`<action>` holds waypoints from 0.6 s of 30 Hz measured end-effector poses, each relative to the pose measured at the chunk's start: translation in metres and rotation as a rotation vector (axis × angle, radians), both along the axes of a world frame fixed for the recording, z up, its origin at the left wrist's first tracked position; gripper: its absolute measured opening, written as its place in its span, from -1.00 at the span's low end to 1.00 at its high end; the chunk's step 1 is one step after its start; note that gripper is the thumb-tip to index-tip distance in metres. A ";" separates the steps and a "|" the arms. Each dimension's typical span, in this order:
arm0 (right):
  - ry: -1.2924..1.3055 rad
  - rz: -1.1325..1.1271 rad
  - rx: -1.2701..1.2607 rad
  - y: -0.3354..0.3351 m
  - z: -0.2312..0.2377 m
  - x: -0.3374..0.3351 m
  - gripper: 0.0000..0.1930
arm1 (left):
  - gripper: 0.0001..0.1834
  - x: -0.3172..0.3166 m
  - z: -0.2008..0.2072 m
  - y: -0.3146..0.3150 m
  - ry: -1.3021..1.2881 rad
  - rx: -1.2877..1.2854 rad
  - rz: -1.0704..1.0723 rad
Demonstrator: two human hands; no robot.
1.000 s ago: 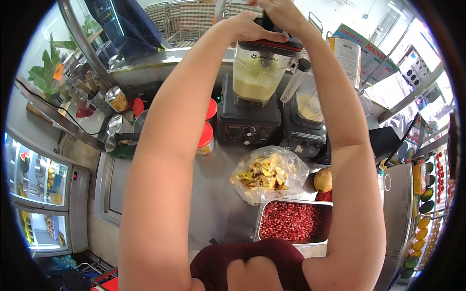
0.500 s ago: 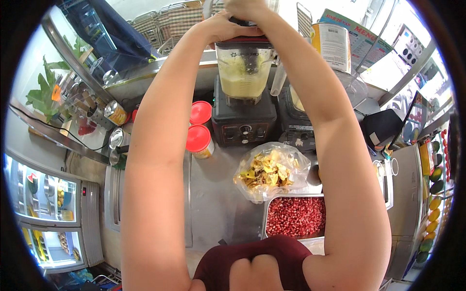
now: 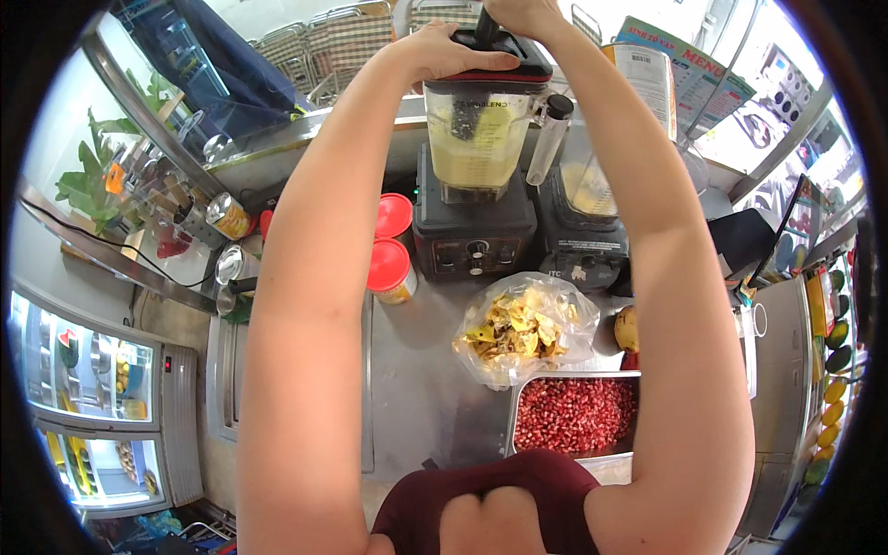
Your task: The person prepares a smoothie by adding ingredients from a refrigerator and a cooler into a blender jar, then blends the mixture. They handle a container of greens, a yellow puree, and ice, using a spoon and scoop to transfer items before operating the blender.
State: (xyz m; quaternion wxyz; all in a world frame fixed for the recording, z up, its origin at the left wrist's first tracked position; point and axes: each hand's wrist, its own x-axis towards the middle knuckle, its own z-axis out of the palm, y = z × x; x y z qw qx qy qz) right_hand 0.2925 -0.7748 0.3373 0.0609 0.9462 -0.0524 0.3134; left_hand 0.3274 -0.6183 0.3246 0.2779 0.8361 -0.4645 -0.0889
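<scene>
On a black blender base [image 3: 474, 227] stands a clear blender jar [image 3: 481, 166] partly filled with a pale yellow-green mixture. My left hand [image 3: 444, 54] grips its black lid [image 3: 527, 63], thumb along the near side. A black tamper [image 3: 487, 30] passes down through the lid. My right hand [image 3: 525, 13], partly cut off by the top edge, is closed round the tamper's upper end. Its dark lower part shows inside the jar, tilted to the left. The jar's handle [image 3: 550, 139] points right, with no hand on it.
A second blender [image 3: 585, 236] stands right of the first, partly behind my right arm. Two red-lidded tubs [image 3: 390, 268] sit left. Nearer are a clear bag of yellow peelings [image 3: 518, 328] and a metal tray [image 3: 511, 416] of red pomegranate seeds. A large can [image 3: 645, 79] stands back right.
My right hand has moved right with the tamper's upper end, while its lower part has swung left in the jar. My left hand stays on the lid. The whole view has shifted slightly.
</scene>
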 end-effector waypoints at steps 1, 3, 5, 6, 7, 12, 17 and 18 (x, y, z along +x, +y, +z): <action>-0.008 -0.062 -0.029 -0.004 -0.006 0.004 -0.71 | -0.03 0.000 -0.003 -0.008 0.082 -0.005 -0.097; -0.049 -0.137 -0.084 0.011 -0.006 0.025 -0.71 | 0.06 0.020 -0.004 -0.007 0.220 -0.014 -0.241; -0.217 0.160 0.183 0.052 0.000 0.006 -0.66 | 0.14 0.034 -0.011 -0.008 0.157 0.047 -0.266; -0.214 0.306 0.230 0.046 -0.002 -0.002 -0.65 | 0.13 0.026 -0.011 -0.004 0.065 0.035 -0.161; -0.211 0.453 0.276 0.039 -0.004 -0.009 -0.64 | 0.13 0.022 -0.012 -0.002 -0.027 0.024 -0.056; -0.209 -0.134 0.068 0.016 -0.003 0.022 -0.66 | 0.00 0.028 -0.015 -0.018 0.019 -0.057 -0.091; -0.443 0.313 -0.296 0.004 -0.024 0.003 -0.70 | 0.06 0.031 -0.019 -0.014 -0.039 -0.023 -0.093; -0.141 0.087 0.381 0.022 0.001 -0.025 -0.70 | 0.09 0.024 -0.018 -0.012 -0.055 -0.027 -0.021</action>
